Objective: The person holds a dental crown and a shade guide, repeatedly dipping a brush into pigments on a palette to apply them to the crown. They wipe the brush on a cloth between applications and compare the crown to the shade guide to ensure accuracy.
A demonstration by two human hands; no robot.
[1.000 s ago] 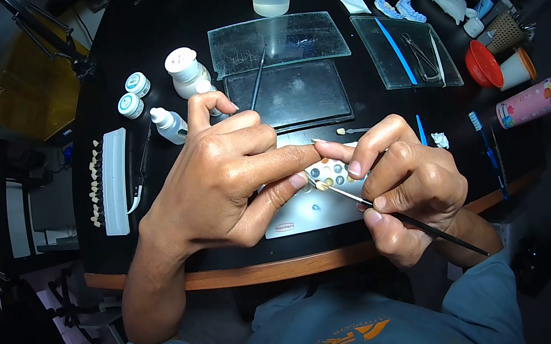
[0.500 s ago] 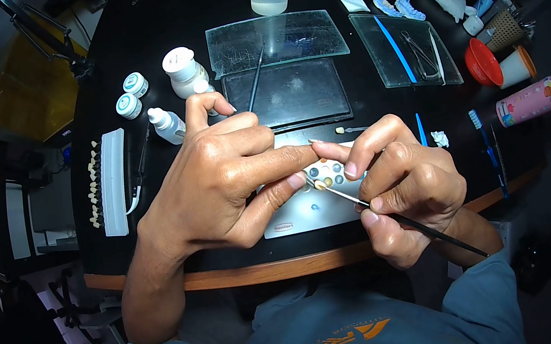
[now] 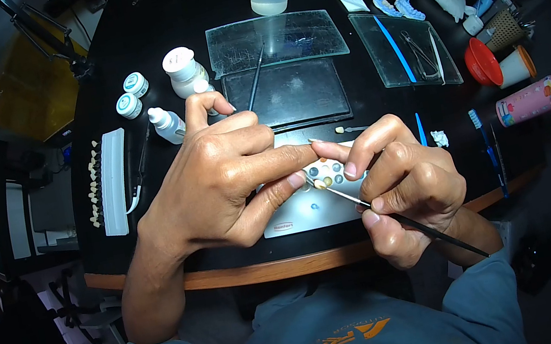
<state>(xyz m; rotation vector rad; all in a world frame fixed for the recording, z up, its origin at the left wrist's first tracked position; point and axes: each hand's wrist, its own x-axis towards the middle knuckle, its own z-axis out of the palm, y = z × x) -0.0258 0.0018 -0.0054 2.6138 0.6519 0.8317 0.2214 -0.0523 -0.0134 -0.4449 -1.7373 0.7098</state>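
Note:
My left hand (image 3: 221, 174) is over the front middle of the bench, thumb and index finger pinching a small cream-coloured tooth crown (image 3: 320, 184) at their tips. A slim paintbrush (image 3: 437, 233) with a dark handle slants between the fingers of my right hand (image 3: 414, 184), its tip right at the crown. The index fingertip of the right hand meets that of the left. Under both hands lies a pale palette (image 3: 309, 215) with several round colour wells and a blue dab, partly hidden by the fingers.
Behind the hands are two glass slabs (image 3: 298, 28) with another brush (image 3: 257, 79) across them. White jars and bottles (image 3: 166, 125) stand left, near a tooth shade guide (image 3: 115, 182). On the right are a red bowl (image 3: 483, 62), a pink flask (image 3: 534, 98) and a blue toothbrush (image 3: 483, 135).
Almost nothing differs. Both hands keep their pose, with the brush tip still at the crown.

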